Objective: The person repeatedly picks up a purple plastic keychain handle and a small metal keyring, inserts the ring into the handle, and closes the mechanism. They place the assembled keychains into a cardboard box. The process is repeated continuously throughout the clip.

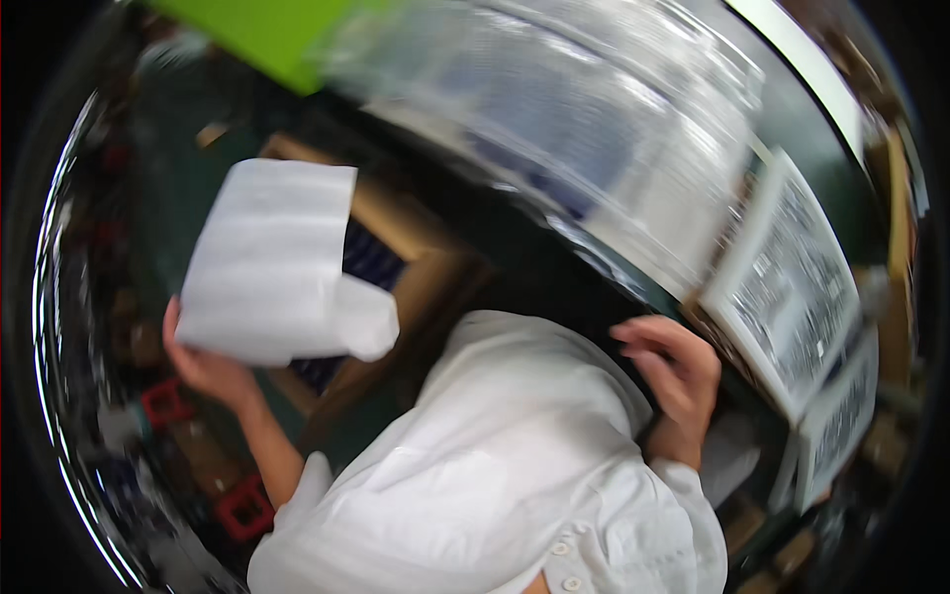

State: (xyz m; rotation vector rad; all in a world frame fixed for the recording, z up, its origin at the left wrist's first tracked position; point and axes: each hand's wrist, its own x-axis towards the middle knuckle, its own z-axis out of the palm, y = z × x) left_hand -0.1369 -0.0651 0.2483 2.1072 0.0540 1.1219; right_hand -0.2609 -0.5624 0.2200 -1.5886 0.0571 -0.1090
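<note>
My left hand (210, 374) grips the lower left corner of a white sheet of soft packing foam (272, 259). A folded or bulging flap of the same white material hangs at its lower right. Behind the sheet stands an open cardboard box (416, 259), with dark blue contents partly hidden. My right hand (678, 371) hovers beside the table edge, its fingers loosely bent and nothing visible in them. It is closest to a white-framed tray (787, 282) filled with small grey, shiny pieces.
Clear plastic-wrapped stacks (554, 109) cover the table in front, blurred by motion. A bright green panel (262, 35) lies at the far left. Red crates (244, 508) sit on the left below my forearm. A second white-framed tray (841, 416) stands at the right.
</note>
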